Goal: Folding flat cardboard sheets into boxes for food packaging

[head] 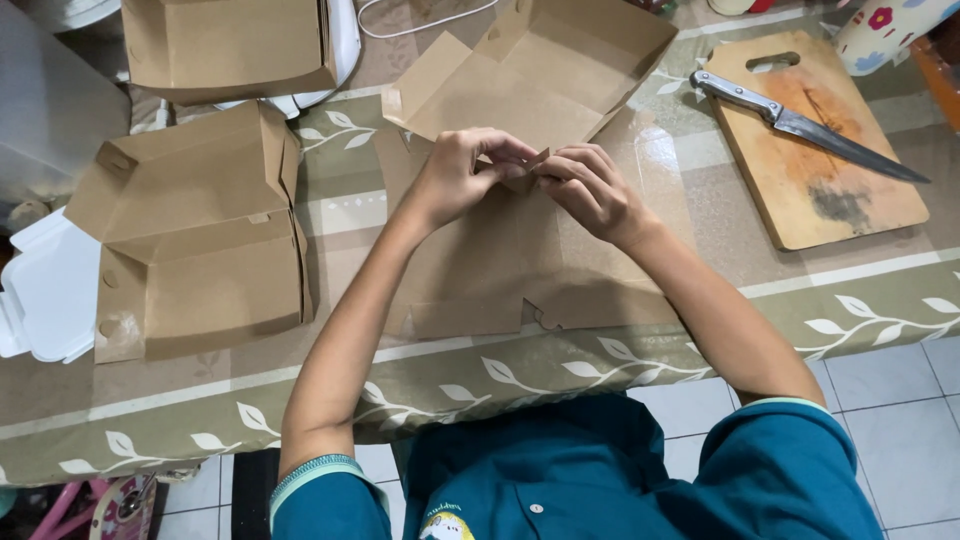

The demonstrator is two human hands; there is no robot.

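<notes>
Leaf-print tablecloth (640, 375); left hand (455, 180) and right hand (590, 190) pinch unfolded cardboard box (520, 260) tab, light, stiff, creasable; knife (800, 122) right of box.

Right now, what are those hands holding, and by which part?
Both the left hand and right hand pinch a corner flap of the flat brown cardboard box.

Plain brown flat cardboard box blank (500, 270); olive-green plastic-covered counter (620, 365) patterned with white leaf sprigs; tan wooden cutting board (840, 190) with dark stain; teal short sleeves (790, 470).
</notes>
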